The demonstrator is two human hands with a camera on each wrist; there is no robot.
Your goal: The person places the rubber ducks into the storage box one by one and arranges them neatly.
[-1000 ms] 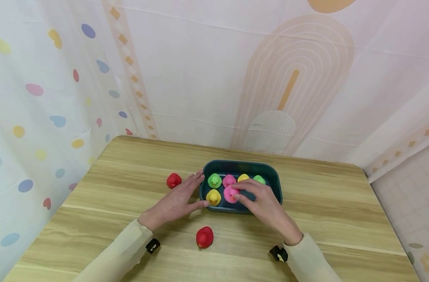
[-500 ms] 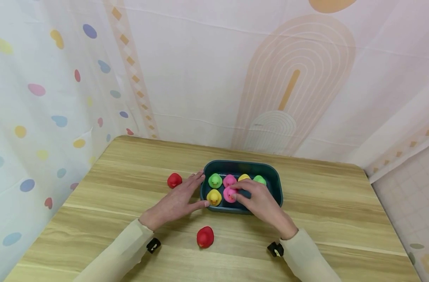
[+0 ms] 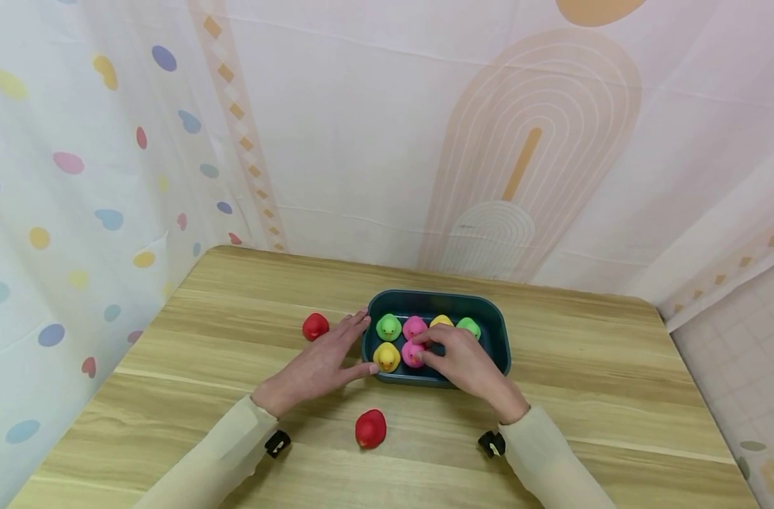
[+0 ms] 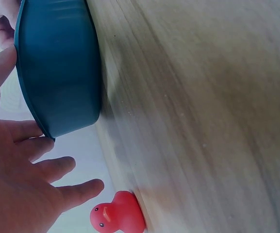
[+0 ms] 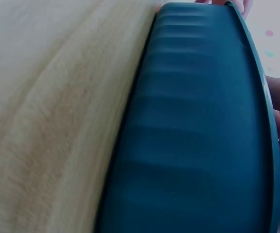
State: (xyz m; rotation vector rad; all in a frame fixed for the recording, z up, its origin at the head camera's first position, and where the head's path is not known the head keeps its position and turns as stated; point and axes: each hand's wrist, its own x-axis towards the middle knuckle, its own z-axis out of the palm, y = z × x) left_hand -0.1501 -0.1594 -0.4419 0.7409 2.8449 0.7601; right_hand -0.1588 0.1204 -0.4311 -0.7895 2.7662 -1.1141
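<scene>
A dark teal rectangular tub point(image 3: 497, 339) stands on the table with several small rubber ducks in it. In the head view my right hand point(image 3: 466, 360) reaches over its front rim and pinches a pink rubber duck point(image 3: 413, 355) in the front row. Left of that duck sits a yellow duck point(image 3: 387, 358). Behind them are a green duck point(image 3: 389, 327), another pink duck point(image 3: 414, 326), a yellow one point(image 3: 441, 321) partly covered by my fingers, and a green one point(image 3: 469, 326). My left hand point(image 3: 319, 364), fingers straight and spread, touches the tub's left end with fingertips and thumb.
One red duck point(image 3: 315, 326) rests on the wooden table point(image 3: 584, 353) just beyond my left hand, near its little finger in the left wrist view. Another red duck point(image 3: 370, 428) lies in front of the tub, between my forearms. Patterned curtains point(image 3: 361, 141) hang behind the table.
My right hand and the pink duck it pinches have shifted slightly left and down, toward the yellow duck. The left hand has stayed in place on the tub.
</scene>
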